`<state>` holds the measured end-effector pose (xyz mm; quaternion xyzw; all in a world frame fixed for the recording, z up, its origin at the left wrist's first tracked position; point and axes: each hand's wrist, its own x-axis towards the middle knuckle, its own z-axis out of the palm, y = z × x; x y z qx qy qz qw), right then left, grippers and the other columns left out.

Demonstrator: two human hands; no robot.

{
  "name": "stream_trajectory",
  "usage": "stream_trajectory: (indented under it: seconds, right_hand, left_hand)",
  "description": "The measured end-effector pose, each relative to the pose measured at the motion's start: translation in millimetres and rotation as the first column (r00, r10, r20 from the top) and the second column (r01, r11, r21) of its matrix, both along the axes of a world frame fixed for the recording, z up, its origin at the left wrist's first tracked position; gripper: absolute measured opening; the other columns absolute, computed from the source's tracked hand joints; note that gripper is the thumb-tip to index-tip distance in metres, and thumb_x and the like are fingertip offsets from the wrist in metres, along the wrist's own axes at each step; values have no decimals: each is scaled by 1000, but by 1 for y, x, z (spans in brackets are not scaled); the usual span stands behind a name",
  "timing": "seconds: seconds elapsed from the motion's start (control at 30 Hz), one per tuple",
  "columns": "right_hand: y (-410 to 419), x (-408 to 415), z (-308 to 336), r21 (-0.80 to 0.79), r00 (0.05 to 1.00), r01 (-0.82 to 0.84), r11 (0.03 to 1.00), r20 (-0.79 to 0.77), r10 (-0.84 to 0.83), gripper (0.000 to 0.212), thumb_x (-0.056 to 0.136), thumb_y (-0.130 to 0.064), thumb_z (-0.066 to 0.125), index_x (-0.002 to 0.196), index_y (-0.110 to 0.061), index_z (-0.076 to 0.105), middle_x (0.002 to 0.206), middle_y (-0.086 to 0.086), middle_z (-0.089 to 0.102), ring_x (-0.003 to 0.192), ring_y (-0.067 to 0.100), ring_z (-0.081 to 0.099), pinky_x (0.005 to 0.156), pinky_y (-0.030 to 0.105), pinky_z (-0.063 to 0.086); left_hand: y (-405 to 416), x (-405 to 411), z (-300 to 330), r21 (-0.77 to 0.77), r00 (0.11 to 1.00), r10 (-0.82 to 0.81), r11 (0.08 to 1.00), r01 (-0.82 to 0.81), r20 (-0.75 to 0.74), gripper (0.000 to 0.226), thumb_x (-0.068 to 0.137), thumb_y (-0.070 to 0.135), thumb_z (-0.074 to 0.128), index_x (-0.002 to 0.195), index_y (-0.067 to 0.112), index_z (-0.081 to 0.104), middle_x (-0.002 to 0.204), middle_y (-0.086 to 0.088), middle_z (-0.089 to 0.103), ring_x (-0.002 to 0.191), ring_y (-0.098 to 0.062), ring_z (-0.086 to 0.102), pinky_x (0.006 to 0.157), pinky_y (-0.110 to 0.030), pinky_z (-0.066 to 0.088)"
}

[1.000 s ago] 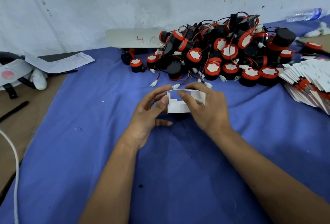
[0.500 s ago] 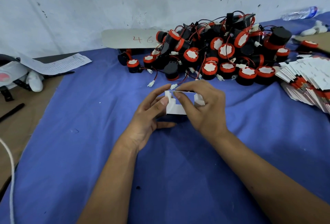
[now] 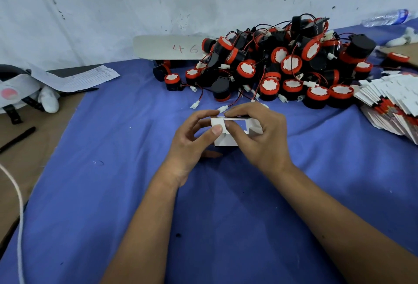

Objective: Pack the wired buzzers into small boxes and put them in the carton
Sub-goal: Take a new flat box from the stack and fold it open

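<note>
A small white cardboard box [image 3: 222,140], partly unfolded with its top open, sits between both hands over the blue cloth. My left hand [image 3: 192,143] pinches its left end with thumb and fingers. My right hand [image 3: 260,138] grips its right side, fingers curled over the top edge. Behind them lies a big pile of black and red wired buzzers [image 3: 282,66] with white connectors. No carton is visible.
A fanned stack of flat white box blanks [image 3: 391,100] lies at the right. A grey board marked 46 [image 3: 167,47] leans at the wall. A paper sheet [image 3: 77,78], a white headset [image 3: 20,93], a black pen [image 3: 17,140] and a white cord [image 3: 19,215] are at the left. A plastic bottle [image 3: 386,17] lies far right.
Both hands kept hold of the small box and worked its flaps; the box's top opening looks wider. The view shifted slightly.
</note>
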<state>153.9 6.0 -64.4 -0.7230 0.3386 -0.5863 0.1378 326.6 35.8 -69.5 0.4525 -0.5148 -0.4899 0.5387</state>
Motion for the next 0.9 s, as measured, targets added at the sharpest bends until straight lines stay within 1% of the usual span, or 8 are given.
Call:
stream_trajectory:
  seconds: [0.2, 0.33, 0.43, 0.5, 0.57, 0.73, 0.83, 0.9]
  right_hand:
    - [3, 4, -1, 101, 998, -33, 994, 56, 27, 14, 95, -15, 72, 99, -4, 78, 97, 5, 76, 97, 20, 70, 75, 32, 56]
    - [4, 6, 0, 90, 992, -108, 990, -51, 113, 25, 101, -25, 58, 105, -8, 77, 104, -1, 75, 108, 21, 62, 91, 38, 51]
    - [3, 6, -2, 189, 974, -195, 962, -82, 213, 44, 103, -43, 41, 136, -22, 62, 133, -10, 63, 130, 17, 48, 108, 30, 40]
    - [1, 5, -5, 304, 961, -264, 915, 0, 278, 56, 102, -50, 29, 150, -27, 47, 150, -15, 49, 143, 13, 35, 117, 25, 30]
    - [-3, 6, -6, 410, 939, -345, 845, 161, 305, 58, 103, -52, 24, 153, -29, 44, 155, -14, 44, 148, 7, 30, 120, 25, 26]
    - [-9, 8, -7, 481, 935, -354, 802, 211, 286, 39, 100, -43, 45, 131, -32, 66, 138, -6, 62, 136, 18, 50, 111, 41, 43]
    - [-7, 8, -6, 480, 911, -409, 776, 263, 318, 29, 97, -41, 56, 120, -29, 70, 119, -2, 69, 111, 10, 64, 87, 26, 52]
    - [-6, 7, -5, 470, 910, -413, 780, 257, 327, 26, 97, -38, 59, 118, -26, 71, 114, -1, 70, 103, 7, 66, 80, 20, 53]
  left_hand:
    - [-1, -1, -1, -42, 998, 34, 999, -32, 51, 33, 85, 30, 78, 117, 32, 70, 116, 6, 72, 94, -16, 74, 70, -38, 63]
    - [-4, 0, -5, -54, 991, 108, 993, -104, 75, 24, 93, 21, 76, 115, 29, 70, 111, 7, 73, 94, -18, 76, 65, -34, 62]
    - [-6, 0, -6, -29, 984, 165, 986, -163, 67, 22, 92, 25, 77, 112, 32, 72, 113, 3, 73, 91, -14, 75, 63, -36, 62]
    - [-7, -1, -4, -1, 976, 216, 976, -216, 25, 22, 86, 31, 73, 107, 34, 73, 112, -1, 72, 87, -12, 74, 60, -37, 62]
    - [-7, -1, -3, 22, 967, 256, 967, -256, -7, 22, 84, 34, 68, 105, 33, 72, 113, -9, 71, 92, -25, 74, 58, -38, 61]
    - [-7, -1, -3, -12, 962, 267, 964, -267, 61, 21, 87, 35, 60, 106, 35, 69, 114, -9, 71, 94, -36, 74, 55, -38, 59]
    - [-6, -1, -3, -20, 961, 259, 966, -258, 96, 22, 88, 44, 58, 104, 37, 69, 112, -8, 71, 94, -36, 73, 54, -39, 60]
    - [-5, -1, -2, -32, 961, 257, 966, -255, 104, 31, 85, 58, 60, 105, 37, 71, 110, -9, 70, 90, -35, 74, 54, -39, 60]
